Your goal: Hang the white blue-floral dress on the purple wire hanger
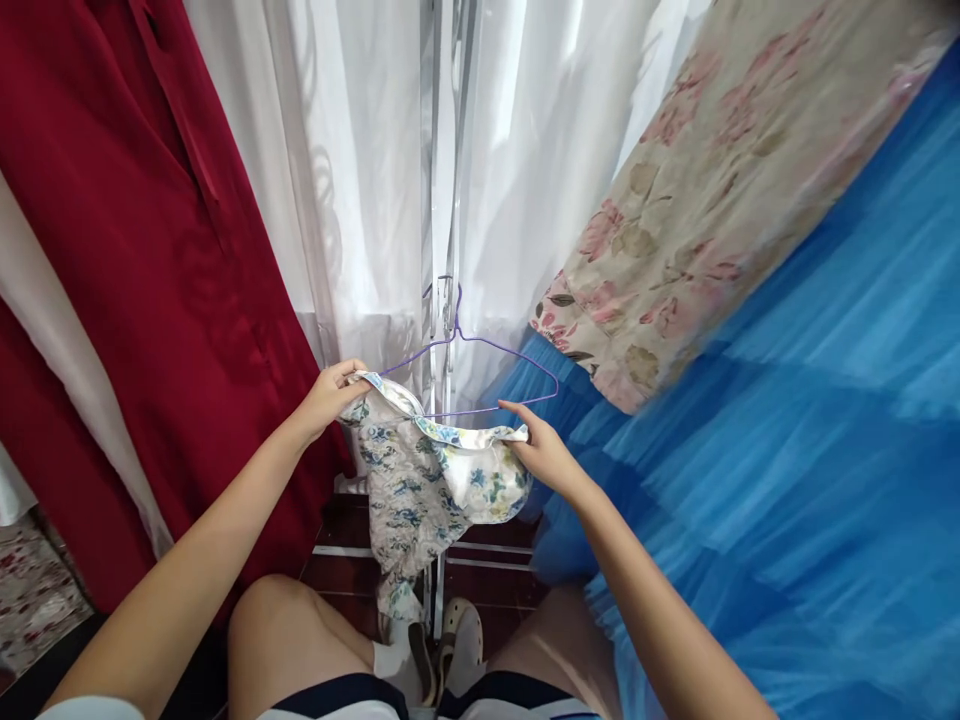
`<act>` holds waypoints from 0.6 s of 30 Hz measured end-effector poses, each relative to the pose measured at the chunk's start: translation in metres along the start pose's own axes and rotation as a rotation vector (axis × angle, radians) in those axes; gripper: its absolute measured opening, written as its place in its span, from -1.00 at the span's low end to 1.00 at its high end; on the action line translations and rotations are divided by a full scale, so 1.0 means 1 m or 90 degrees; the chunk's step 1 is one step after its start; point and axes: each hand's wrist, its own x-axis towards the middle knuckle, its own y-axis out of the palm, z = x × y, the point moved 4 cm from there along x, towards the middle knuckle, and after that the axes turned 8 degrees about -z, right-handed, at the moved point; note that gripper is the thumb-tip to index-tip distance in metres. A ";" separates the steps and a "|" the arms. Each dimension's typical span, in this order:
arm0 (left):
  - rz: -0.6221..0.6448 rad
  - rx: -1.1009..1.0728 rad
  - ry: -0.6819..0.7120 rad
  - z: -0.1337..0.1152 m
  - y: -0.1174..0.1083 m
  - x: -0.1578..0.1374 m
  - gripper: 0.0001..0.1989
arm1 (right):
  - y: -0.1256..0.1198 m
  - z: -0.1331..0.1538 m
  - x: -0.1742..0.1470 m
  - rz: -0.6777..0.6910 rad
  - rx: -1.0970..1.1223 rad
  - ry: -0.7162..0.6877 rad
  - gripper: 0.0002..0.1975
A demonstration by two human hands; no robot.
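Observation:
A white garment [409,490] with a blue and yellow floral print hangs down between my hands, its banded upper edge spread sideways. My left hand [328,402] pinches the left end of that band, right where the hanger's left corner goes out of sight. At the other end, my right hand [544,452] grips the band, with one finger stretched out to the hanger's lower bar. The purple wire hanger [504,346] is upright just behind the garment, its hook beside a metal upright [442,200]. Whether the hook rests on anything is unclear.
Dark red fabric [225,290] and white drapes [367,180] hang at left and behind. To the right are a pink-flowered cream cloth [637,260] and layered blue tulle [787,470]. My knees and a clog [463,625] are below, above a dark red floor [491,583].

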 end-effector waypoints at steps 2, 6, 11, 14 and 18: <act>0.015 -0.049 -0.045 0.005 0.006 0.003 -0.66 | -0.006 0.002 -0.011 0.002 -0.004 -0.009 -0.37; 0.049 -0.093 -0.107 0.017 0.008 0.002 -0.58 | -0.035 0.001 -0.018 -0.113 0.016 -0.011 -0.30; 0.118 -0.066 -0.140 0.014 0.006 -0.007 -0.61 | -0.065 -0.018 0.021 -0.232 -0.041 0.027 -0.12; 0.138 -0.054 -0.162 0.009 0.002 -0.009 -0.65 | -0.057 -0.029 0.042 -0.118 -0.086 0.065 -0.46; 0.139 -0.069 -0.185 0.009 -0.001 -0.009 -0.67 | -0.050 -0.034 0.039 -0.123 -0.106 0.094 -0.48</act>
